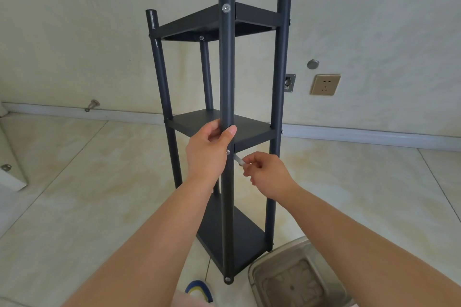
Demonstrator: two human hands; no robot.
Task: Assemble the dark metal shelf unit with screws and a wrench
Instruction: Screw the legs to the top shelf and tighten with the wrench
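The dark metal shelf unit stands upright on the floor, with three shelves between four round posts. My left hand grips the nearest post just above the middle shelf. A silver screw sits in that post at middle-shelf height, beside my left thumb. My right hand pinches a small silver wrench, whose tip points up-left toward that screw. More screws show at the top and at the foot of the same post.
A metal tray lies on the tiled floor at the lower right, touching the shelf's base. A wall socket and a small metal plate are on the wall behind. A blue and yellow slipper is at the bottom edge. A white board lies at the left.
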